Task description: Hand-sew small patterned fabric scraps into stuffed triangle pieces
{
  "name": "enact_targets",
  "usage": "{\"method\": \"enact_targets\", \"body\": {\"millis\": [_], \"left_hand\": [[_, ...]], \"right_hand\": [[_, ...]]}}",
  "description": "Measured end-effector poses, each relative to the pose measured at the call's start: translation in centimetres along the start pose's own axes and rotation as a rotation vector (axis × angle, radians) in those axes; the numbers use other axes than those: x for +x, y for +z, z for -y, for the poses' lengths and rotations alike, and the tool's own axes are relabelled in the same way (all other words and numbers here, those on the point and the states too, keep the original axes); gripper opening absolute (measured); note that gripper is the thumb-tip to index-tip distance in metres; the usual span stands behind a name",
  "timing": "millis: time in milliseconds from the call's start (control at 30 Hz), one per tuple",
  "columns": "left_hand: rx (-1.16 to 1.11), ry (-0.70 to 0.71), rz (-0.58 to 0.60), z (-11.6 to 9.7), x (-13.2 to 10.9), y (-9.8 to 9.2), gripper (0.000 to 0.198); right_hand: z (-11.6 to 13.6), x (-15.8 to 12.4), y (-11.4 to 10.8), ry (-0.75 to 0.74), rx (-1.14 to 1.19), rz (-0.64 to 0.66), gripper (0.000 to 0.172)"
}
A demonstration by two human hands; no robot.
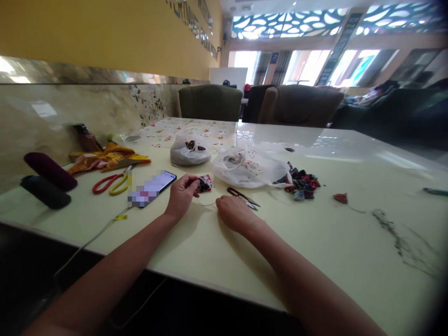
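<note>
My left hand [182, 193] is closed on a small patterned fabric piece [205, 183] held just above the pale table [224, 242]. A thin thread [206, 204] runs from the fabric towards my right hand [233, 212]. That hand rests on the table with its fingers curled in a pinch at the thread's end. Small thread snips [243, 196] lie just beyond my right hand.
A phone [151, 188] with a cable lies left of my left hand, with red and yellow scissors [112, 183], orange cloth [107, 158] and two dark cases [47, 182] further left. Two plastic bags [191, 149] and a heap of fabric scraps [301, 183] sit behind. Armchairs stand beyond the table.
</note>
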State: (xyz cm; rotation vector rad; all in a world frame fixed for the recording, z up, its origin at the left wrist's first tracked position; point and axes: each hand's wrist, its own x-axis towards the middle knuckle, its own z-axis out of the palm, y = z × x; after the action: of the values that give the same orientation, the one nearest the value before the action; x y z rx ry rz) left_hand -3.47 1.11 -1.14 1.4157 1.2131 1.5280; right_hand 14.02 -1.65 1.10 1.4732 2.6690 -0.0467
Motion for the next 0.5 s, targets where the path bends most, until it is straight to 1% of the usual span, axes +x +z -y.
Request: {"method": "enact_targets", "body": {"millis": [200,500], "left_hand": [[-0.004,0.013,0.025,0.41,-0.09,0.07,0.024],[0.012,0.015,0.049,0.26,-0.35,0.06,0.023]], "right_hand": [[0.1,-0.15,0.24,-0.015,-0.025,-0.005,0.027],[0.47,-0.21,-0.02,-0.035,-0.069,0.01,0.028]]}}
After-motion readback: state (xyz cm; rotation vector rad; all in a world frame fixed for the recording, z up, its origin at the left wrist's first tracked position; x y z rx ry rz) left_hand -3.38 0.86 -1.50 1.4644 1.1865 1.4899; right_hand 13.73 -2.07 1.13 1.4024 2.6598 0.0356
